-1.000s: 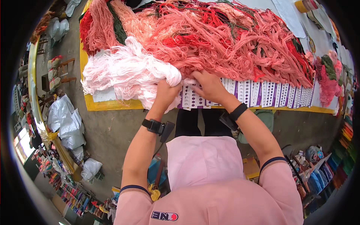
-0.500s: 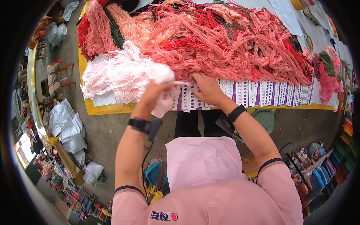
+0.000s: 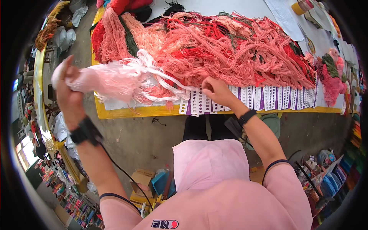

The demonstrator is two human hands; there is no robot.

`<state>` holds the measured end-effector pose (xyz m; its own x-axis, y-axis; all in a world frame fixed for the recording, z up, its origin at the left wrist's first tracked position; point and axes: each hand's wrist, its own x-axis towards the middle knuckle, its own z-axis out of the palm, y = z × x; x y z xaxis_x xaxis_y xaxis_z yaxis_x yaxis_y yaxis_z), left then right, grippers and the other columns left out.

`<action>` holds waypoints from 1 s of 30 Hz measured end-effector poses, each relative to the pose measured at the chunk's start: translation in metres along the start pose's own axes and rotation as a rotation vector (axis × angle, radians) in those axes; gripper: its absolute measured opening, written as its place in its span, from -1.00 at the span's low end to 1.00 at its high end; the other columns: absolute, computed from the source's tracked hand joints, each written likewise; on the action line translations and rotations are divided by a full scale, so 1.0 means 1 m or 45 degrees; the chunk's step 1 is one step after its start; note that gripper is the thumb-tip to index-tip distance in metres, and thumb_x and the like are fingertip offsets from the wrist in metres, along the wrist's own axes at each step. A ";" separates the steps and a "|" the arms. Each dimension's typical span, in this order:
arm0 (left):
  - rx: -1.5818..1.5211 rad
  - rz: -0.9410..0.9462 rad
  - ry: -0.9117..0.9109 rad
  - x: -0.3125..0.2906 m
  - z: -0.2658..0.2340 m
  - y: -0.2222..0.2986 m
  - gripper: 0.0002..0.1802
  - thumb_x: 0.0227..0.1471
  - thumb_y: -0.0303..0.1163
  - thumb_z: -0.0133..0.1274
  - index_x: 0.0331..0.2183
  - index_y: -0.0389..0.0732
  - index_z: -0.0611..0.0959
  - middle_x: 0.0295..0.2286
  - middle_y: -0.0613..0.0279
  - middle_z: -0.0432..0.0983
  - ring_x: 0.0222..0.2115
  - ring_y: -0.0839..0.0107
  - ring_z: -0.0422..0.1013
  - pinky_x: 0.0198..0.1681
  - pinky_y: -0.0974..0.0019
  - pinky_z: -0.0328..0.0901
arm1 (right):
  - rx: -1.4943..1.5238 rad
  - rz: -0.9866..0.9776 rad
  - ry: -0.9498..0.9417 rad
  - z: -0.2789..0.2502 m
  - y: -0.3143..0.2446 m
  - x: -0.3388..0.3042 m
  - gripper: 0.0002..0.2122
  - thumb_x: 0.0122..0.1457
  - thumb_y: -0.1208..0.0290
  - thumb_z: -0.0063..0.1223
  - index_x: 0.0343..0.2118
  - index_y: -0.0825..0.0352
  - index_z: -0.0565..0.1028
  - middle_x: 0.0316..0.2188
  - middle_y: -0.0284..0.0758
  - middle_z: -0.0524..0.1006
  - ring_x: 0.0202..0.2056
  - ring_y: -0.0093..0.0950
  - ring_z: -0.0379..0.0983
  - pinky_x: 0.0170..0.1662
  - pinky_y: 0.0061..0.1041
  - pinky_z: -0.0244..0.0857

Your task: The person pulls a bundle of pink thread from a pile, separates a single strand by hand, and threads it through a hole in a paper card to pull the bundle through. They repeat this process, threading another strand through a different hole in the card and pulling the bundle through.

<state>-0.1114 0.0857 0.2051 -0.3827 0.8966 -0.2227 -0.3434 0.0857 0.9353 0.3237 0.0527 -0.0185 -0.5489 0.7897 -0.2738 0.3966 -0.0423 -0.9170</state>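
Pale pink yarn (image 3: 115, 80) fills our left grip (image 3: 69, 89) at frame left, perhaps bunched against tangling. Our right grip (image 3: 217, 92), mid-frame, we cannot tell.

Pale yarn (image 3: 113, 80) now farther left

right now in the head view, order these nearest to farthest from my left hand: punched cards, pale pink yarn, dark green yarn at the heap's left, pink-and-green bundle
1. Pale pink yarn: gripped in your left hand
2. Dark green yarn: ahead and right
3. Punched cards: right, along the table's near edge
4. Pink-and-green bundle: far right
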 end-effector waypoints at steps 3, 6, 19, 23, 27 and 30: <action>0.055 -0.259 -0.207 -0.059 0.064 -0.078 -0.70 0.08 -0.34 0.11 -0.18 -0.33 0.64 -0.62 0.48 0.25 -0.62 0.70 0.19 -0.56 0.58 0.12 | 0.113 0.156 0.208 -0.008 0.007 -0.014 -0.90 0.02 0.58 0.04 -0.37 0.40 0.44 -0.50 -0.26 0.50 -0.45 -0.41 0.47 -0.33 -0.44 0.34; -0.407 -0.762 -0.393 -0.095 0.108 -0.171 -0.53 0.18 -0.24 -0.01 0.04 -0.31 0.47 -0.23 0.13 0.50 -0.25 0.40 0.44 -0.21 0.33 0.40 | -0.207 -0.054 0.294 -0.009 0.004 -0.022 -0.87 0.11 0.48 0.10 -0.32 0.40 0.47 -0.51 -0.33 0.49 -0.49 -0.65 0.39 -0.36 -0.56 0.31; -0.516 -0.967 -0.331 -0.133 0.141 -0.214 -0.49 0.20 -0.28 -0.02 0.07 -0.39 0.39 -0.04 0.03 0.43 -0.06 0.28 0.41 -0.05 0.19 0.38 | 0.980 0.367 0.043 0.001 -0.082 -0.033 -0.89 0.19 0.41 0.09 -0.33 0.34 0.49 -0.44 -0.45 0.49 -0.45 -0.71 0.35 -0.40 -0.66 0.22; -0.301 -0.741 -0.382 -0.138 0.141 -0.214 -0.54 0.09 -0.51 0.04 0.03 -0.43 0.41 -0.20 0.06 0.51 -0.23 0.32 0.49 -0.17 0.28 0.42 | 1.064 0.364 0.004 -0.004 -0.082 -0.040 -0.88 0.24 0.37 0.03 -0.34 0.31 0.47 -0.43 -0.44 0.51 -0.47 -0.72 0.35 -0.42 -0.68 0.21; -0.347 -0.802 -0.401 -0.140 0.144 -0.209 -0.53 0.00 -0.64 0.02 0.01 -0.46 0.42 -0.27 0.08 0.52 -0.32 0.34 0.51 -0.23 0.32 0.42 | 1.163 0.409 0.048 -0.005 -0.087 -0.044 -0.87 0.30 0.38 -0.06 -0.34 0.31 0.44 -0.46 -0.42 0.53 -0.50 -0.72 0.33 -0.44 -0.73 0.21; -0.311 -0.797 -0.406 -0.141 0.146 -0.207 -0.52 -0.02 -0.64 0.02 0.00 -0.47 0.42 -0.29 0.07 0.53 -0.35 0.34 0.52 -0.24 0.31 0.42 | 1.072 0.420 0.069 -0.007 -0.092 -0.046 -0.86 0.32 0.39 -0.10 -0.33 0.32 0.43 -0.50 -0.42 0.54 -0.53 -0.73 0.32 -0.46 -0.75 0.20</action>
<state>0.1385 0.0051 0.0830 0.2020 0.7974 -0.5686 -0.6109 0.5564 0.5632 0.3178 0.0250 0.0801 -0.4591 0.6847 -0.5660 -0.1531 -0.6886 -0.7088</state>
